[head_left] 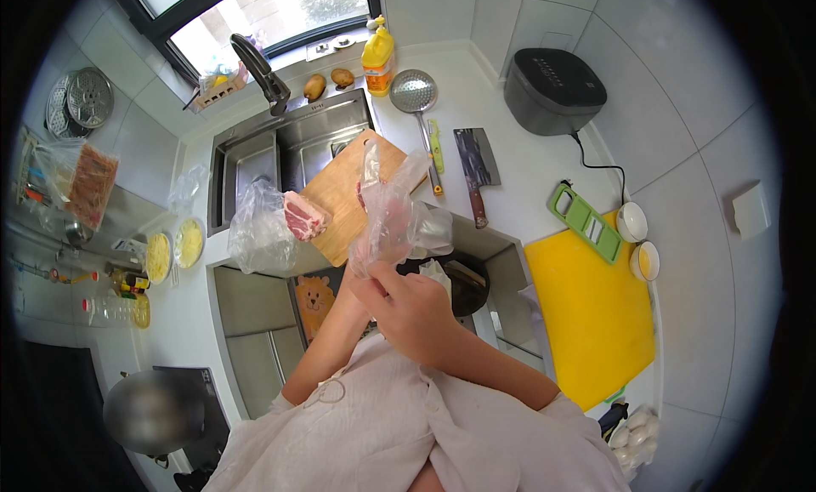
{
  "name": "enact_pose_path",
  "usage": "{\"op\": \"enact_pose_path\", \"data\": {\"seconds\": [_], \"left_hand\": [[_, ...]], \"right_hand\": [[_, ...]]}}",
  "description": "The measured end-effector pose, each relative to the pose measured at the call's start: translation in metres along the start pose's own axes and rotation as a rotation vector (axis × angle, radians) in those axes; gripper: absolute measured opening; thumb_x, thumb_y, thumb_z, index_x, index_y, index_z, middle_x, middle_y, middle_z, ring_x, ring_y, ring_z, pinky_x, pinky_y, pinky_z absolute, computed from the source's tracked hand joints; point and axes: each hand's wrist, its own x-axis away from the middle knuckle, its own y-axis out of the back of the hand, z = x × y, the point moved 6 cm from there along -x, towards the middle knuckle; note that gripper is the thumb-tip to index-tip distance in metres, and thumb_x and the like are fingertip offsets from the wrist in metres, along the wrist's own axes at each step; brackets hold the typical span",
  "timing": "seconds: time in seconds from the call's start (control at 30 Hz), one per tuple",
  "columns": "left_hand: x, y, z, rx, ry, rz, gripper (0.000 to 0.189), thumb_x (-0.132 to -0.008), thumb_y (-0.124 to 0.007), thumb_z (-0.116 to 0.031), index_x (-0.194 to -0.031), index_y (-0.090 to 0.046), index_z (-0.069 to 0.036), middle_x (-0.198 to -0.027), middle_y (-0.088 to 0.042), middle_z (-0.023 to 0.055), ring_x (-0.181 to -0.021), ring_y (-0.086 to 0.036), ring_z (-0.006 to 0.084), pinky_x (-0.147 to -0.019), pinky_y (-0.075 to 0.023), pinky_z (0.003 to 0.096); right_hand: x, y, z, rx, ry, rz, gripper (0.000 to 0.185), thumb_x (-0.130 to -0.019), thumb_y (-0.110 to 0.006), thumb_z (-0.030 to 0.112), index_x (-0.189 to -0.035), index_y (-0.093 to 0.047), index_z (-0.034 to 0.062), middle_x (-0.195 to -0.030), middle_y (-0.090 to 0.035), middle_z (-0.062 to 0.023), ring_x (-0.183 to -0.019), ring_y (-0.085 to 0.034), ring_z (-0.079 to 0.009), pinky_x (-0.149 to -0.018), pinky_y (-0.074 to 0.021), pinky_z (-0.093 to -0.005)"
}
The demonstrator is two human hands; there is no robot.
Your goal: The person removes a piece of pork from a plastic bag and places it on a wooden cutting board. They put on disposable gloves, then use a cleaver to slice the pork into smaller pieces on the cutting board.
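My left hand is inside a clear disposable plastic glove, whose loose fingertips stick out past mine. Pinching the glove's cuff at the left wrist is my right hand, which is bare. Beneath the gloved hand lies a wooden cutting board, set partly over the sink. A block of raw meat with a fatty edge rests at the board's left side, against a crumpled clear plastic bag. Another bit of red meat is mostly hidden behind the glove.
Right of the board lie a skimmer, a green peeler and a cleaver. A green slicer overlaps a yellow cutting board. Behind are the steel sink, its faucet and a rice cooker. A wok sits front left.
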Motion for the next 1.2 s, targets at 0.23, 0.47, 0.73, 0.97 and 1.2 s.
{"op": "enact_pose_path", "data": {"seconds": [0.23, 0.47, 0.73, 0.97, 1.2], "left_hand": [[0.012, 0.015, -0.002, 0.009, 0.056, -0.160, 0.044, -0.096, -0.063, -0.022, -0.135, -0.051, -0.006, -0.124, -0.055, 0.0022, -0.110, -0.053, 0.0137, -0.098, -0.0461, 0.0317], [0.019, -0.004, -0.025, 0.969, 0.128, 0.034, 0.048, -0.104, -0.047, -0.028, -0.143, -0.041, -0.001, -0.147, -0.044, 0.0162, -0.141, -0.037, 0.0281, -0.117, -0.0315, 0.0418], [0.030, -0.033, -0.025, 0.530, 0.050, 0.158, 0.061, -0.094, -0.042, 0.007, -0.152, -0.026, -0.002, -0.160, -0.023, 0.0165, -0.150, -0.020, 0.0286, -0.122, -0.0234, 0.0406], [0.027, -0.014, -0.013, 0.102, -0.009, -0.094, 0.051, -0.096, -0.046, 0.006, -0.146, -0.040, 0.000, -0.147, -0.048, 0.0162, -0.137, -0.046, 0.0256, -0.113, -0.0365, 0.0337], [0.037, -0.013, -0.012, -1.094, -0.624, -0.312, 0.016, -0.086, -0.066, 0.002, -0.099, -0.058, 0.003, -0.099, -0.066, 0.0072, -0.086, -0.062, 0.0163, -0.082, -0.0523, 0.0293]], "right_hand": [[0.005, -0.006, -0.003, 0.012, -0.022, 0.019, 0.036, -0.066, -0.068, 0.004, -0.101, -0.067, 0.0082, -0.097, -0.060, -0.0026, -0.052, -0.052, -0.0155, -0.048, -0.0399, -0.0272], [0.039, 0.006, -0.028, 0.018, -0.240, -0.141, 0.031, -0.076, -0.077, 0.014, -0.105, -0.066, 0.0090, -0.097, -0.063, -0.0038, -0.058, -0.060, -0.0213, -0.048, -0.0477, -0.0309], [0.032, 0.002, -0.044, -0.042, -0.325, -0.384, 0.023, -0.083, -0.074, 0.011, -0.100, -0.061, 0.0040, -0.089, -0.064, -0.0099, -0.064, -0.064, -0.0277, -0.052, -0.0514, -0.0338], [0.035, 0.018, -0.064, 0.035, -0.500, -0.415, 0.010, -0.090, -0.066, 0.005, -0.095, -0.057, 0.0019, -0.086, -0.062, -0.0124, -0.068, -0.062, -0.0303, -0.057, -0.0495, -0.0352], [0.030, -0.001, -0.037, 0.065, -0.249, -0.150, 0.022, -0.082, -0.061, -0.003, -0.103, -0.057, 0.0038, -0.096, -0.062, -0.0114, -0.068, -0.061, -0.0308, -0.054, -0.0474, -0.0359]]}}
